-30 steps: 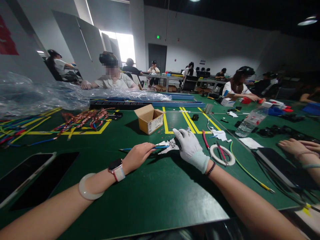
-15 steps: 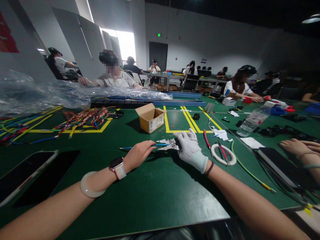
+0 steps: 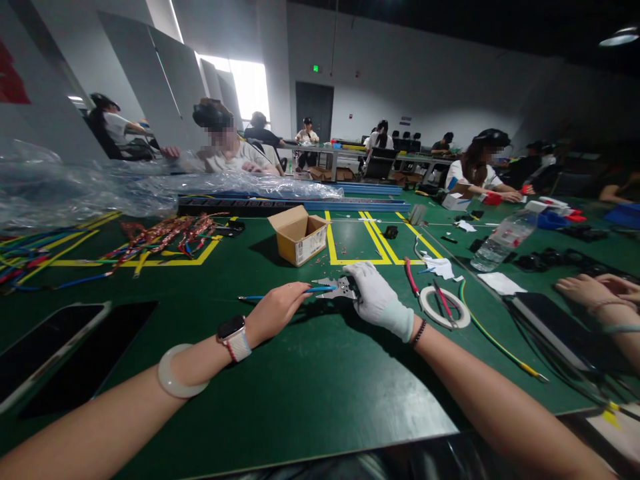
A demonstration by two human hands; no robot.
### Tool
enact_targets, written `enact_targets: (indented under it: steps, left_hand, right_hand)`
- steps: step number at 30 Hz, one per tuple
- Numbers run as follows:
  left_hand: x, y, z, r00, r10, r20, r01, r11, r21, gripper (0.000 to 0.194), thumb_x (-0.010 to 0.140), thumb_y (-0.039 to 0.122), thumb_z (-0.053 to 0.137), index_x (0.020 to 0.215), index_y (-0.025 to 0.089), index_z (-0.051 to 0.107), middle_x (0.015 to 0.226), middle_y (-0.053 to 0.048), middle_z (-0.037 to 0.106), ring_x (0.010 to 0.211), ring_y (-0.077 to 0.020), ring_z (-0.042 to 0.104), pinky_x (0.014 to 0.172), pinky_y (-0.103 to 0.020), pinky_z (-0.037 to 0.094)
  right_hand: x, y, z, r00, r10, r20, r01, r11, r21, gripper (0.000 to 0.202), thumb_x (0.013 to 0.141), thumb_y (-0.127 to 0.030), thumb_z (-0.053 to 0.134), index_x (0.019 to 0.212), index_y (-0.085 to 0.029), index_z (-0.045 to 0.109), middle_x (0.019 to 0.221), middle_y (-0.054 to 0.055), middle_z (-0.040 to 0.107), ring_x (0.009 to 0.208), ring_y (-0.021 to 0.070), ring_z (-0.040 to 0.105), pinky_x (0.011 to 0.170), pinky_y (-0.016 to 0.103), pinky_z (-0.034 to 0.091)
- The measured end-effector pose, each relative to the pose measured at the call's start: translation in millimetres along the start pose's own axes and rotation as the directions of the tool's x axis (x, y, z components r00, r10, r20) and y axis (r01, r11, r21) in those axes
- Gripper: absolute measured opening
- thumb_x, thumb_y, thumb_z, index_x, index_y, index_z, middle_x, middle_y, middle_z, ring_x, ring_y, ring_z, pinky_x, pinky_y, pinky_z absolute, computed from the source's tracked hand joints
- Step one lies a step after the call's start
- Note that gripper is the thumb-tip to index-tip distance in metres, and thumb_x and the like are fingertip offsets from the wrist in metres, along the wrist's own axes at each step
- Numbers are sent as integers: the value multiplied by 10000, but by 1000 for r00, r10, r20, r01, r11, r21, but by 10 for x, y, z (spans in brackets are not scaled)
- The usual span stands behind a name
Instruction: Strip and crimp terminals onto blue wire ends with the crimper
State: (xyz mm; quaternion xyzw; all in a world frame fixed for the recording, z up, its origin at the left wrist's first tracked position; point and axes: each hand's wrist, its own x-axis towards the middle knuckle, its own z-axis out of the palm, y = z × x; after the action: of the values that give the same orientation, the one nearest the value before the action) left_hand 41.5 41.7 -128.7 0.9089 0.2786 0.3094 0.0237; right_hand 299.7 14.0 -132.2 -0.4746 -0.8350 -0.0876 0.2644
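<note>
Pinched in the bare fingers of my left hand [image 3: 283, 307] is a blue wire [image 3: 254, 297], its metal-tipped end pointing left. The wire's other end reaches the jaws of a pair of wire strippers [image 3: 341, 288]. My right hand [image 3: 376, 297], in a white glove, is wrapped around the strippers' handles, which are mostly hidden by the palm. The jaws look closed about the wire's end, over the green table [image 3: 300, 387]. Just beyond the tool, an open cardboard box [image 3: 300, 243] stands among small copper-coloured scraps.
Copper-coloured and coloured wires [image 3: 165, 243] lie at the left, near a phone [image 3: 50, 347]. To the right are a white tape ring [image 3: 445, 308], a yellow-green wire [image 3: 493, 340] and a water bottle [image 3: 505, 240]. Another person's hands [image 3: 595, 293] rest at the right edge.
The fingers of my right hand have curled tighter on the handles, and the strippers' jaws have come together on the wire. My left hand stays almost where it was.
</note>
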Motion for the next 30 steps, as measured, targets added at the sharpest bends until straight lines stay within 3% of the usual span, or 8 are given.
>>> enact_targets:
  steps: [7, 12, 18, 23, 30]
  left_hand:
    - [-19, 0, 15, 999, 5, -50, -5, 1000, 1, 484, 1008, 390, 254, 1090, 97, 631, 1059, -129, 704, 1018, -223, 658, 917, -376, 536]
    - [-16, 29, 9, 998, -12, -59, 13, 1000, 3, 444, 1006, 368, 274, 1096, 111, 626, 1064, -117, 701, 1002, -219, 662, 902, -376, 544]
    - [-12, 36, -11, 999, 29, -28, -29, 1000, -1, 385, 1004, 314, 295, 1076, 137, 629, 1038, -100, 702, 985, -202, 664, 897, -343, 541]
    - [-10, 5, -10, 999, 52, -7, -52, 999, 1, 380, 1002, 306, 301, 1074, 135, 633, 1024, -104, 704, 966, -200, 667, 885, -342, 545]
    - [-8, -21, -6, 999, 34, 32, -34, 999, -9, 364, 997, 302, 322, 1087, 138, 635, 1040, -105, 703, 988, -209, 659, 898, -371, 542]
  right_hand:
    - [-9, -5, -5, 998, -43, -37, 47, 993, 112, 674, 621, -33, 453, 1288, -120, 412, 1247, 164, 521, 1234, 271, 438, 1076, 481, 343]
    - [-34, -30, 27, 995, -16, -97, 36, 978, 206, 647, 702, -48, 447, 1334, -157, 364, 1319, 150, 483, 1256, 242, 442, 1069, 455, 374]
    - [-16, -63, 4, 989, -56, -139, 69, 993, 92, 596, 700, -46, 443, 1290, -120, 403, 1224, 173, 529, 1214, 264, 458, 1062, 490, 361]
    - [-1, -42, -9, 997, -43, -63, 42, 999, -13, 596, 637, -65, 474, 1232, -52, 458, 1144, 207, 550, 1108, 298, 486, 1041, 529, 347]
    - [32, -40, -85, 998, 50, 37, -46, 993, -112, 457, 682, -113, 500, 1136, -82, 543, 1056, 180, 588, 991, 283, 520, 924, 427, 426]
